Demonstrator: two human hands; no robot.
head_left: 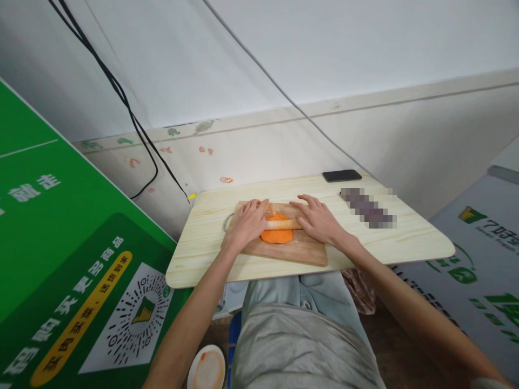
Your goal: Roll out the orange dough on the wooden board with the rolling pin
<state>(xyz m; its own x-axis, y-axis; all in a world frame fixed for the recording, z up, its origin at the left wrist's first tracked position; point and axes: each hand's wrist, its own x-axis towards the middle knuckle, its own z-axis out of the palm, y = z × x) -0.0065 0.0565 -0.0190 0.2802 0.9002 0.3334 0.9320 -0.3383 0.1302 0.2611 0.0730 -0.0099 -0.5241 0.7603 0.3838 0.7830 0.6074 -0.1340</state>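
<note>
A pale wooden rolling pin [279, 224] lies crosswise over a flat sheet of orange dough [277, 236] on a wooden cutting board [302, 252]. My left hand [248, 224] rests palm down on the pin's left end, fingers stretched forward past it. On the right end lies my right hand [318, 219], its fingers spread and extended rather than wrapped round the wood. Both palms hide the ends of the pin. Some orange dough also shows beyond the pin, and light smears mark the board.
A light wood-patterned table [194, 243] carries the board, a dark phone [341, 175] and a pixelated dark item [367, 208]. A metal ring [227, 222] is at the board's left. A wall stands behind, green panel [60, 216] at left. Below is a stained white plate [206, 368].
</note>
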